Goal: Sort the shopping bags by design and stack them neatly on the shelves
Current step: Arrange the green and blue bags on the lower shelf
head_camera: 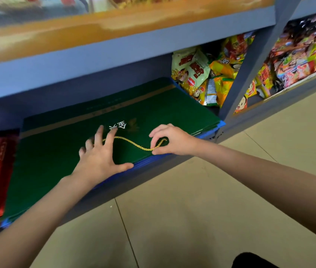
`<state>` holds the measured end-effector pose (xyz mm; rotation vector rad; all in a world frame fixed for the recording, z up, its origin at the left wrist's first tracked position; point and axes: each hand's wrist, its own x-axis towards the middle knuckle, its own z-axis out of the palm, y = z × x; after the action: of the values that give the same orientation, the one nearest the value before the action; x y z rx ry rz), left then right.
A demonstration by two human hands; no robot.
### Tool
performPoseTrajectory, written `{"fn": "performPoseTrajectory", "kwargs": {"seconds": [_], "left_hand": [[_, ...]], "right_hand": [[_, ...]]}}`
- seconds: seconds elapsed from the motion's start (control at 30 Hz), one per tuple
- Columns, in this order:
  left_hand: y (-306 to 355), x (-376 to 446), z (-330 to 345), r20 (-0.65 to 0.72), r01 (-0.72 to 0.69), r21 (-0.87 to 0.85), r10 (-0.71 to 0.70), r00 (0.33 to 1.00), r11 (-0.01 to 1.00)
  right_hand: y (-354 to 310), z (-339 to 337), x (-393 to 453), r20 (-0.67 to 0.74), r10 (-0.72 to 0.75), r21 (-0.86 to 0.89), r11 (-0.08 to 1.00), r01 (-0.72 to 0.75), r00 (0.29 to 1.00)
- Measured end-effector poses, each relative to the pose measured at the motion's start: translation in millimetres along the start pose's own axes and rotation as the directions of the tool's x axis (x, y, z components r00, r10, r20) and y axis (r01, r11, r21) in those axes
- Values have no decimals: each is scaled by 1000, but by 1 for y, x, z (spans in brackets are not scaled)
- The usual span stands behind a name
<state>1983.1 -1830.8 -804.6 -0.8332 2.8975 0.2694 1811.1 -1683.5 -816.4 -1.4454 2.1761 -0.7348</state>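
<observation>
Left hand (101, 157) flat, fingers spread on green bag (114, 120); right hand (170, 140) pinches gold cord handle (134, 144); stack on shelf (153, 171).

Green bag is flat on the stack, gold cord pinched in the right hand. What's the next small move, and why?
Probably lay the gold cord flat and tuck it inward. The right hand pinches its looped end near the green bag's front edge, while the left hand presses the bag flat; a loose cord would spoil the stack.
</observation>
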Motion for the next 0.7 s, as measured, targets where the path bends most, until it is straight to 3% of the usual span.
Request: {"fn": "performPoseTrajectory", "kwargs": {"seconds": [0.07, 0.23, 0.37, 0.5, 0.6, 0.7], "left_hand": [[-7, -1, 0, 44, -9, -54, 12, 999, 999], [-13, 1, 3, -11, -126, -23, 126, 992, 992], [-32, 5, 3, 57, -115, -279, 136, 989, 953], [-50, 16, 4, 48, -67, -234, 80, 996, 970], [-44, 29, 6, -69, -64, -271, 47, 997, 960], [-7, 33, 8, -174, -187, -246, 147, 974, 951]], "right_hand": [[3, -6, -5, 6, -13, -39, 999, 14, 1000], [20, -26, -13, -97, 73, 5, 997, -72, 993], [28, -36, -9, -190, 180, 69, 983, -170, 965], [32, -50, -6, -356, 227, 57, 974, -221, 907], [44, -81, -15, -454, 242, -68, 950, -304, 857], [70, -107, -38, -305, 368, -308, 835, -457, 878]]}}
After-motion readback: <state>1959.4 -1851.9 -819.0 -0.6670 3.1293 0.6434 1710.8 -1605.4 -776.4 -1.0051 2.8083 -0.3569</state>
